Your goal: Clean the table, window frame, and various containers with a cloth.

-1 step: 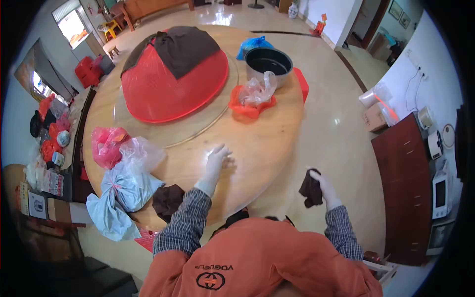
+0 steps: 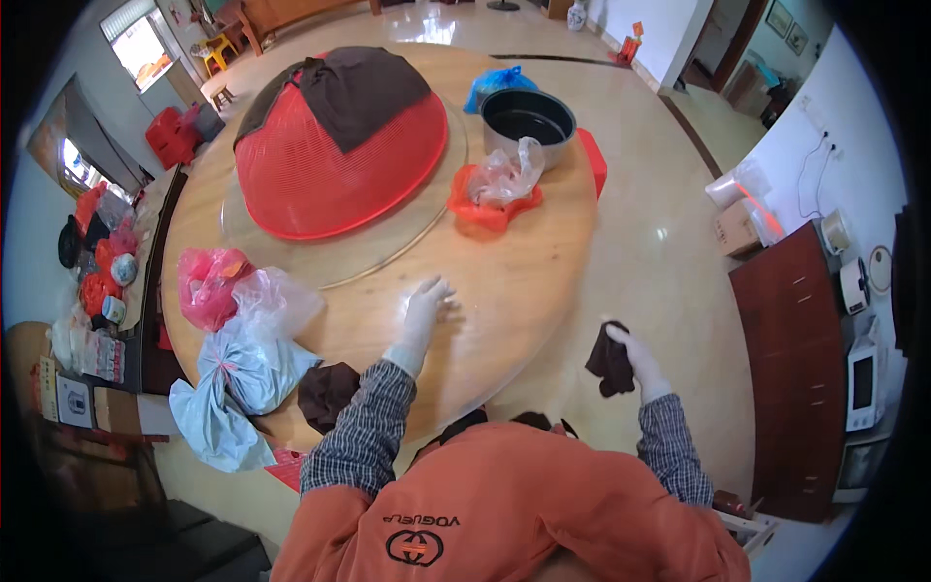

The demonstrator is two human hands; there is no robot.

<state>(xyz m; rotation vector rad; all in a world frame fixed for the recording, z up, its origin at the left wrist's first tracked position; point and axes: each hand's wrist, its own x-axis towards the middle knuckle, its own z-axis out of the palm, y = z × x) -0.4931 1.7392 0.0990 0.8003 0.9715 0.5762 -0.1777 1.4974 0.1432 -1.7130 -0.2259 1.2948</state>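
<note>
My left hand, in a white glove, is over the near part of the round wooden table. Its fingers are loosely bent and apart, with nothing in them; whether they touch the wood I cannot tell. Out past the table's right edge, my gloved right hand grips a dark brown cloth that hangs down over the floor. Another dark brown cloth lies crumpled by my left forearm. Farther back, a red mesh food cover has a brown cloth draped on its top.
Left on the table are a light blue tied bag, a pink bag and a clear bag. A dark-lined pot, an orange bag and a blue bag stand far right. A brown cabinet lines the right wall.
Almost nothing differs. My left hand has shifted slightly away from me, and the cloth in my right hand sits slightly higher.
</note>
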